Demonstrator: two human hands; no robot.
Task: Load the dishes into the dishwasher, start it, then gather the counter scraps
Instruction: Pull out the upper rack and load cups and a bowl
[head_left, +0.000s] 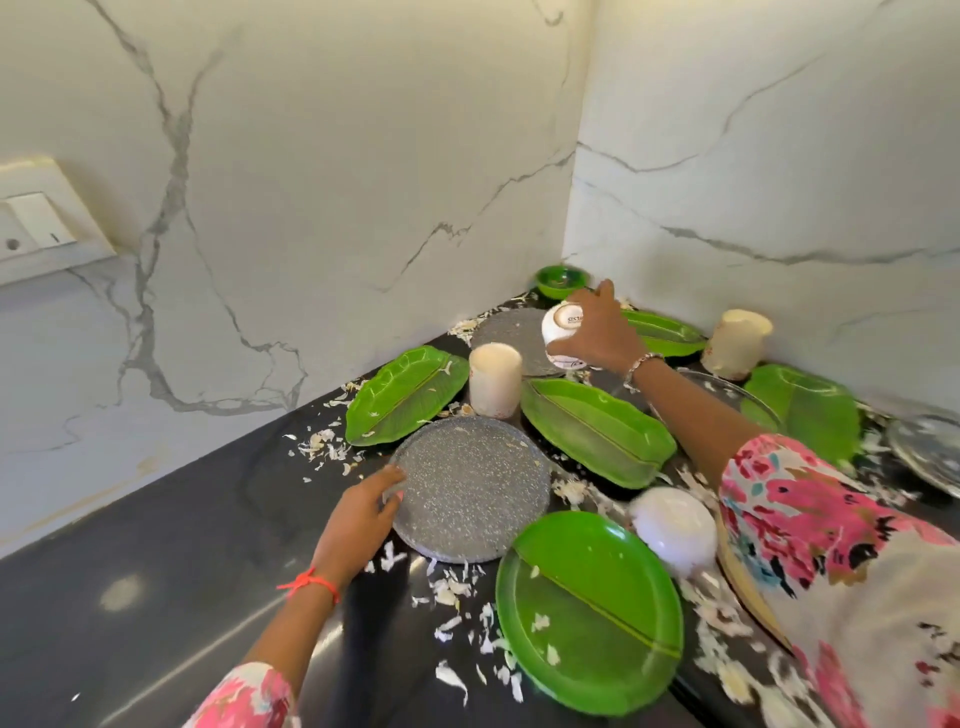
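My left hand grips the near-left rim of a grey speckled plate lying on the black counter. My right hand reaches to the back corner and holds a white bowl tilted on its side, above a second grey plate. Several green leaf-shaped plates lie around: one at the left, one in the middle, and a round green plate at the front. A cream tumbler stands behind the grey plate. White scraps are scattered over the counter.
A small green bowl sits in the corner. Another cream tumbler leans by the right wall, an upturned white bowl lies under my right arm, and steel plates are at the right. A wall socket is at the left.
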